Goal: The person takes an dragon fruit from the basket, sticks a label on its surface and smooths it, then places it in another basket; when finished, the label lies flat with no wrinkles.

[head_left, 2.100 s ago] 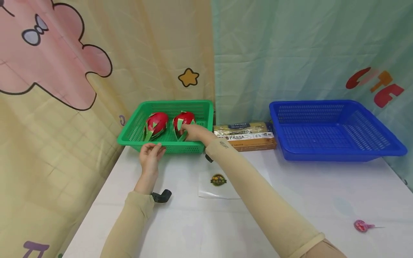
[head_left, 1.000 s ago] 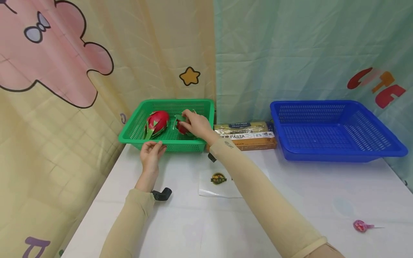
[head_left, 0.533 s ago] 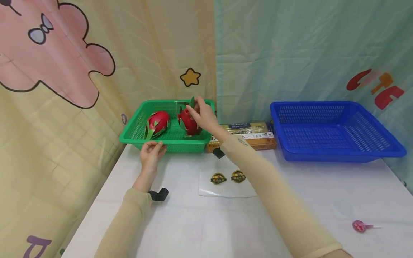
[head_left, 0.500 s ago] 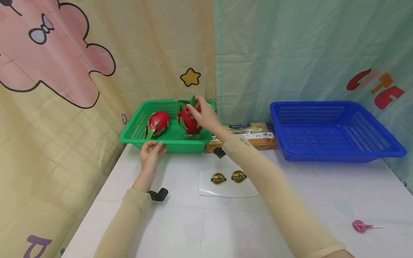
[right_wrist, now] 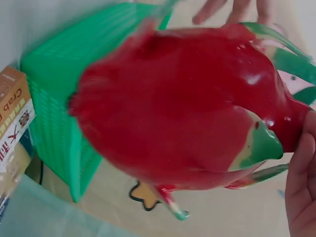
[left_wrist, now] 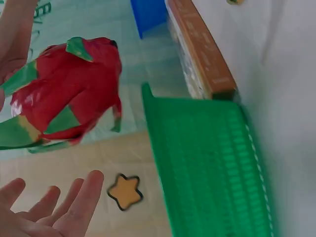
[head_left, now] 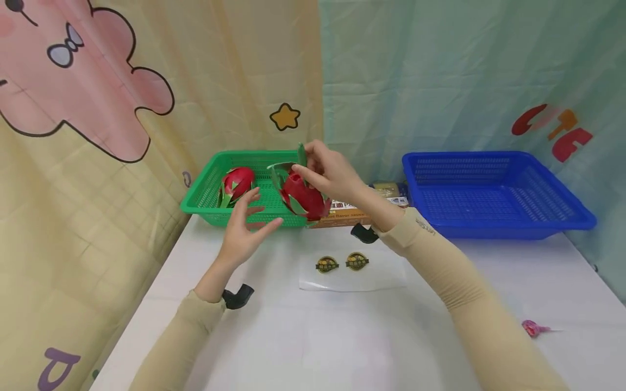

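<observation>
A red dragon fruit (head_left: 305, 198) with green leaf tips hangs in the air over the front right of the green basket (head_left: 210, 209). My right hand (head_left: 332, 168) pinches it by its leafy end, thumb and fingers at a green leaf. My left hand (head_left: 244, 231) is spread in front of the basket, left of that fruit and apart from it. In the left wrist view, the straight fingers (left_wrist: 81, 202) lie below the lifted dragon fruit (left_wrist: 74, 89). Inside the basket, at its left, lies a second dragon fruit (head_left: 238, 182).
A blue basket (head_left: 499, 222) stands at the right. Between the baskets are an orange-brown pasta box (head_left: 342, 214) and a spaghetti pack (head_left: 388, 189), partly behind my right arm. A sheet with two gold-and-black stickers (head_left: 357, 260) lies mid-table. A lollipop (head_left: 530, 328) lies at right.
My right hand has lifted one dragon fruit out of the green basket, rightward and toward me. My left hand has left the basket's front rim and spread its fingers.
</observation>
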`<control>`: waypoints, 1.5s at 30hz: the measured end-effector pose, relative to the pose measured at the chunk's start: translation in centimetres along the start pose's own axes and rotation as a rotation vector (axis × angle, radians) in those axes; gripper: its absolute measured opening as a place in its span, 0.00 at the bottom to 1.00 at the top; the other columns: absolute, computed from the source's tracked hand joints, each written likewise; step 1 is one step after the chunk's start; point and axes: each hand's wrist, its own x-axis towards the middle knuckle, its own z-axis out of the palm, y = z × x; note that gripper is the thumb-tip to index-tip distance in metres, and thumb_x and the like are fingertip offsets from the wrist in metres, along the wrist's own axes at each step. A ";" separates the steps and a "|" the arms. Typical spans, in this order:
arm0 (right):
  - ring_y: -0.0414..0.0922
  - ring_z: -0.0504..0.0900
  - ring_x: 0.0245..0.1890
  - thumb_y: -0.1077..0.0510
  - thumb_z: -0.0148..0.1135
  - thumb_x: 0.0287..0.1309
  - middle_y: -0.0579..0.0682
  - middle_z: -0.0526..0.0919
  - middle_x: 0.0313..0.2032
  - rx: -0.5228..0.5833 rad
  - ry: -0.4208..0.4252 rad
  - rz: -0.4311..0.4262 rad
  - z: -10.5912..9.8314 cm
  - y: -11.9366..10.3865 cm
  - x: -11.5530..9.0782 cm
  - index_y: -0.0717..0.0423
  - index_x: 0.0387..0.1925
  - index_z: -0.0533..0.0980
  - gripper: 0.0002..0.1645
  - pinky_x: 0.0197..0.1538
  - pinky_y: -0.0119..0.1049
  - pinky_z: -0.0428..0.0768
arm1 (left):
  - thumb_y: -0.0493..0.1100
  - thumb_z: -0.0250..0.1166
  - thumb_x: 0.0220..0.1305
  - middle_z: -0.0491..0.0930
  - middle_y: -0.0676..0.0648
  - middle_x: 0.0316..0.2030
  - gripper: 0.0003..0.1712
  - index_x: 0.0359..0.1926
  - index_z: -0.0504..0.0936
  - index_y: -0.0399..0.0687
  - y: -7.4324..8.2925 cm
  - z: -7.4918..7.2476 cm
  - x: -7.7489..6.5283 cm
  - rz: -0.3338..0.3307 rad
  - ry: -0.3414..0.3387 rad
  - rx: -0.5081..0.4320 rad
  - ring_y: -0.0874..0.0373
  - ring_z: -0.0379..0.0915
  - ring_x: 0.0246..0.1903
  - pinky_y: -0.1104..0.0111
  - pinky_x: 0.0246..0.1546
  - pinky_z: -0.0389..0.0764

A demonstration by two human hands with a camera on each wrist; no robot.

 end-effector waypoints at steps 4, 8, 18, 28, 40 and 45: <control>0.38 0.67 0.17 0.57 0.59 0.63 0.45 0.70 0.21 -0.085 -0.131 -0.001 -1.5 -2.2 -2.4 0.59 0.45 0.65 0.15 0.20 0.32 0.67 | 0.40 0.73 0.51 0.51 0.46 0.69 0.57 0.73 0.44 0.63 2.9 2.1 -0.3 0.060 -0.132 -0.103 0.44 0.61 0.62 0.52 0.50 0.75; 0.38 0.66 0.18 0.55 0.58 0.64 0.44 0.69 0.22 -0.111 -0.260 0.044 -2.4 -4.3 -4.3 0.58 0.45 0.66 0.14 0.22 0.32 0.67 | 0.36 0.73 0.50 0.59 0.47 0.65 0.57 0.72 0.45 0.60 5.6 3.7 -1.0 0.037 -0.234 -0.191 0.46 0.63 0.59 0.56 0.44 0.79; 0.36 0.68 0.21 0.57 0.60 0.62 0.41 0.70 0.24 -0.010 -0.308 0.084 -2.1 -5.6 -8.4 0.55 0.46 0.72 0.12 0.26 0.31 0.70 | 0.27 0.72 0.45 0.75 0.46 0.48 0.38 0.56 0.62 0.38 6.3 7.9 -4.7 0.079 -0.154 -0.426 0.46 0.72 0.47 0.68 0.19 0.79; 0.46 0.64 0.61 0.56 0.76 0.42 0.47 0.68 0.60 0.061 -0.046 0.121 -2.2 -4.9 -15.9 0.53 0.62 0.66 0.44 0.55 0.48 0.73 | 0.32 0.71 0.52 0.72 0.44 0.53 0.36 0.58 0.61 0.49 4.2 9.4 -7.3 -0.130 -0.058 -0.593 0.48 0.72 0.50 0.59 0.41 0.81; 0.63 0.58 0.63 0.63 0.72 0.46 0.58 0.56 0.66 0.561 -0.015 0.492 -0.3 -3.2 -23.1 0.51 0.68 0.55 0.51 0.47 0.42 0.79 | 0.39 0.73 0.50 0.69 0.41 0.59 0.47 0.65 0.53 0.52 4.3 9.5 -8.8 -0.129 -0.215 -0.699 0.51 0.70 0.56 0.57 0.44 0.79; 0.63 0.65 0.58 0.62 0.73 0.45 0.58 0.62 0.62 0.500 -0.034 0.581 -0.2 -3.0 -24.4 0.50 0.65 0.60 0.46 0.45 0.41 0.80 | 0.39 0.75 0.47 0.61 0.39 0.64 0.59 0.70 0.43 0.54 3.4 7.9 -8.9 -0.064 -0.198 -0.626 0.48 0.64 0.60 0.56 0.49 0.76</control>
